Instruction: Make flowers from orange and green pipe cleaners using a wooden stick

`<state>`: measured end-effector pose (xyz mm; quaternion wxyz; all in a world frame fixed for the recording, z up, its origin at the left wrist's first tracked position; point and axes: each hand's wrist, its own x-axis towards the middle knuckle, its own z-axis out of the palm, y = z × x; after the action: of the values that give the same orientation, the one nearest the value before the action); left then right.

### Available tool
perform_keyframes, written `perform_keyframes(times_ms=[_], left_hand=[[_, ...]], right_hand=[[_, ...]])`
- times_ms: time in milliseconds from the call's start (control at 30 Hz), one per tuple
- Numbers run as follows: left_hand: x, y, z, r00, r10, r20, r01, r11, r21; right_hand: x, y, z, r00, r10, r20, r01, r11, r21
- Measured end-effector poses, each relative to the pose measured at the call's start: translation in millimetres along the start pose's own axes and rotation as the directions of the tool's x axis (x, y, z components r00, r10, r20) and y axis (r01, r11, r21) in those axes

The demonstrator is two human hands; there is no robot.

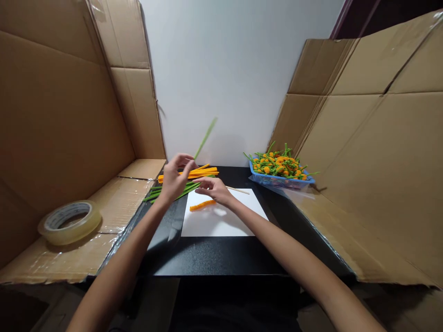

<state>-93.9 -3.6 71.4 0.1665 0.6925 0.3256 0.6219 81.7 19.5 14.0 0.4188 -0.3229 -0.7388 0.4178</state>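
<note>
My left hand (177, 176) is raised over the left side of the black table, its fingers closed on a green stem (206, 137) that points up and to the right, its upper end blurred. My right hand (213, 189) hovers over the back of a white sheet (221, 226), fingers bent; whether anything is between them is too small to tell. An orange fuzzy piece (202, 205) lies on the sheet below my right hand. Behind my hands are a bundle of orange stems (207, 172) and several green stems (155, 192). A thin stick (238, 190) crosses the sheet's back edge.
A blue basket (280, 181) heaped with orange and green pieces stands at the back right, on clear plastic. A roll of clear tape (71, 222) rests on cardboard at the left. Cardboard walls (374, 138) flank the black table (207, 258).
</note>
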Motion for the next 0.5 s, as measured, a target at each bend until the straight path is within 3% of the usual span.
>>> perform_keyframes(times_ms=[67,167,333,500], left_hand=[[-8,23,20.7,0.993,0.002,0.116,0.008,0.996,-0.088],[-14,41,42.6,0.976,0.001,0.220,0.039,0.983,-0.181],[-13,34,68.2,0.949,-0.122,0.290,0.234,0.890,-0.392],[-17,25,87.3,0.927,-0.230,0.297,0.348,0.826,-0.444]], right_hand=[[-19,-13,6,0.999,0.032,-0.023,-0.027,0.983,0.184],[-41,-23,8,0.992,0.038,-0.124,-0.004,0.964,0.266],[-56,-15,3,0.972,0.069,-0.226,-0.011,0.968,0.250],[-61,-3,6,0.949,0.123,-0.292,-0.021,0.944,0.329]])
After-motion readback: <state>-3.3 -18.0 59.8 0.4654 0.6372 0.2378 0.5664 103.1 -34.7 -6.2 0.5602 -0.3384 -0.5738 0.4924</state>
